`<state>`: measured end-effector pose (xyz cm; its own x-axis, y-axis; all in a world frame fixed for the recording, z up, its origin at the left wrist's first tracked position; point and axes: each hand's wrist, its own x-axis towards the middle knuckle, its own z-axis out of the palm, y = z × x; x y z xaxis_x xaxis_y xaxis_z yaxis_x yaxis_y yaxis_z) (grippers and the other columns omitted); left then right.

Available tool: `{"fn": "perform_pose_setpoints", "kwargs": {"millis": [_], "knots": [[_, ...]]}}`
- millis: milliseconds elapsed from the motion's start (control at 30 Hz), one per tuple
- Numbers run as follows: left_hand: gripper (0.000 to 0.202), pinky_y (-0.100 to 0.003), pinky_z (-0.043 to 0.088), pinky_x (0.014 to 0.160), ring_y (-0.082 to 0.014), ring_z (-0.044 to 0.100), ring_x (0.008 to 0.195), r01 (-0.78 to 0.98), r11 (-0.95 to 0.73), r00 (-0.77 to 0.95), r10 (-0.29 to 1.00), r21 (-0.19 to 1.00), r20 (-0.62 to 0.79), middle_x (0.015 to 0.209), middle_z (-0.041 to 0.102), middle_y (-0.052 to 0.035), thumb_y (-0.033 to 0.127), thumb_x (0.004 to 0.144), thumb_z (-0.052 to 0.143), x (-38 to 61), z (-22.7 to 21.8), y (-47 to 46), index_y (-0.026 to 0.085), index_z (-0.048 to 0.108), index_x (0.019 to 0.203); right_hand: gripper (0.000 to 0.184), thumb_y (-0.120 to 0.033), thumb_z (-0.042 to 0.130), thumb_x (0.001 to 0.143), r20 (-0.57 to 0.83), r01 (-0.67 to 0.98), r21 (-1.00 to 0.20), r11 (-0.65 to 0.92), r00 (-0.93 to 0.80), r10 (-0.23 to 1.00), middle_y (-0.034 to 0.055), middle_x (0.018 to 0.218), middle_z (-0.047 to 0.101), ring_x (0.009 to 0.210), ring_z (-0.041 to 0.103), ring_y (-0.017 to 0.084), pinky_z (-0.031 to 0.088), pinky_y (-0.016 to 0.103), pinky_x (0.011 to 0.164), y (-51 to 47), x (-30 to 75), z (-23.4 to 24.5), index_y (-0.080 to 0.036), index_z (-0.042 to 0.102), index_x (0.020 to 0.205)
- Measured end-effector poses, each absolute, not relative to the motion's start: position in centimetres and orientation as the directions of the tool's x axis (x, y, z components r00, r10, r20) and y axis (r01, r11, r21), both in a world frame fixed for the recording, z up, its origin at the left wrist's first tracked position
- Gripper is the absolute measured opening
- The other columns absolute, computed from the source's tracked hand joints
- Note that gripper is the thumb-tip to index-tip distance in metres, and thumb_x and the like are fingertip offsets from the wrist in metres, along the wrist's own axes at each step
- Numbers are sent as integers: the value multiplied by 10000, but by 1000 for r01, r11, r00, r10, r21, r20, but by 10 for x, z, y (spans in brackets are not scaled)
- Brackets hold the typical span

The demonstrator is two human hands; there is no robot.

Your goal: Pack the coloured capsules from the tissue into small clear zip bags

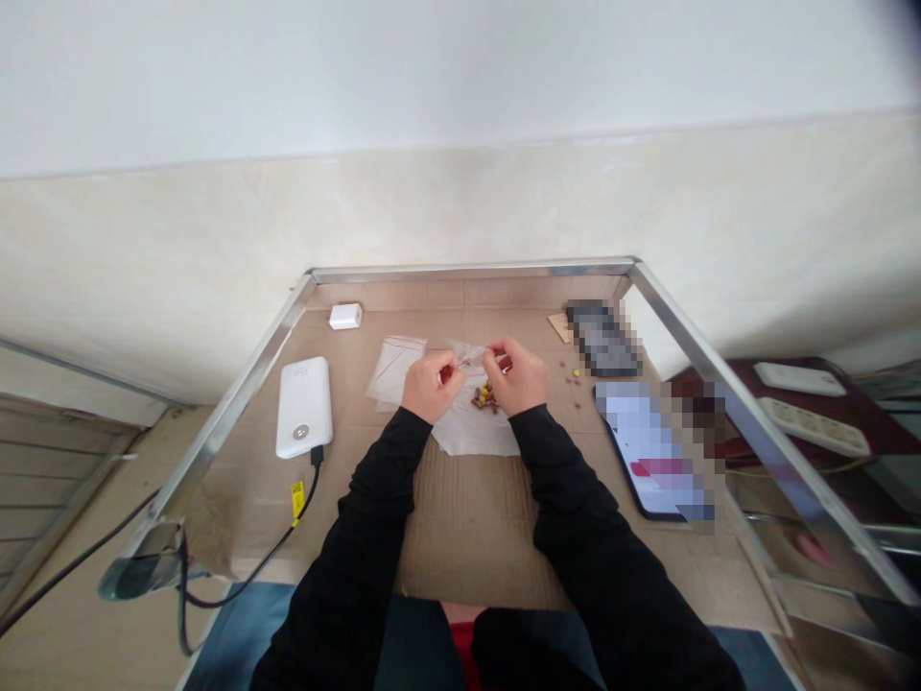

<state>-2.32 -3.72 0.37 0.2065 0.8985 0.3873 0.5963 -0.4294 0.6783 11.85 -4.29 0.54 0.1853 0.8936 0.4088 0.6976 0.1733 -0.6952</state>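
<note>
Between my two hands is a small clear plastic bag [467, 353], its top edge pinched on both sides. My left hand [433, 386] is closed, thumb and fingertips together on the bag's left side. Fingers of my right hand [519, 376] close on its right side. Just below the bag, a heap of small brown and yellow pieces [484, 394] lies on a white sheet [475, 434]; the right hand partly covers it. What the pieces are is too small to tell. More flat clear bags with red lines [397, 369] lie left of my left hand.
Cardboard [475, 518] covers the metal-framed table. A white power bank [303, 408] with a black cable and a white adapter [345, 316] lie left. Two phones, one lit [651, 456] and one dark [602, 338], lie right, near a few loose pieces [577, 372]. A power strip [814, 426] sits beyond.
</note>
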Motion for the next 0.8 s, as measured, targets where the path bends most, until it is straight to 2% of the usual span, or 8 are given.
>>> {"fn": "perform_pose_setpoints", "kwargs": {"millis": [133,300,433,633,800], "knots": [[134,-221,335,549,-98,432,525,541,-423,198,904,727,379,531,444,37,195,711,457,-22,4,-37,173,454,578,144,-312,481,742,415,594,-763,254,149,898,-5,573,572,509,502,116,355,238,542,-42,121,5,-215,587,735],[153,-213,389,596,-93,480,603,448,-370,28,916,814,400,752,549,-6,314,762,488,-24,3,-33,174,516,818,144,-339,503,745,301,146,-948,281,134,944,1,674,605,514,507,95,399,222,495,-37,123,6,-212,566,767],[305,-209,402,566,-98,509,658,387,-278,-94,937,879,337,955,549,-55,377,761,503,-27,-3,-27,181,487,993,166,-363,562,703,205,-136,-966,221,123,971,-16,635,605,463,498,76,404,203,443,-33,128,10,-209,546,762],[394,-243,436,608,-129,577,692,200,-164,58,986,966,156,920,612,-63,441,778,464,-27,-9,-24,184,502,1074,159,-356,570,696,117,-251,-962,108,-19,993,-28,592,621,446,524,82,391,185,405,-28,135,8,-214,533,758],[359,-222,438,539,-102,568,581,35,-97,130,987,995,91,751,611,-35,448,726,530,-25,-8,-22,145,583,913,179,-356,590,662,74,-291,-955,59,-42,996,-52,538,579,426,517,71,388,169,391,-26,135,5,-203,526,729]]}}
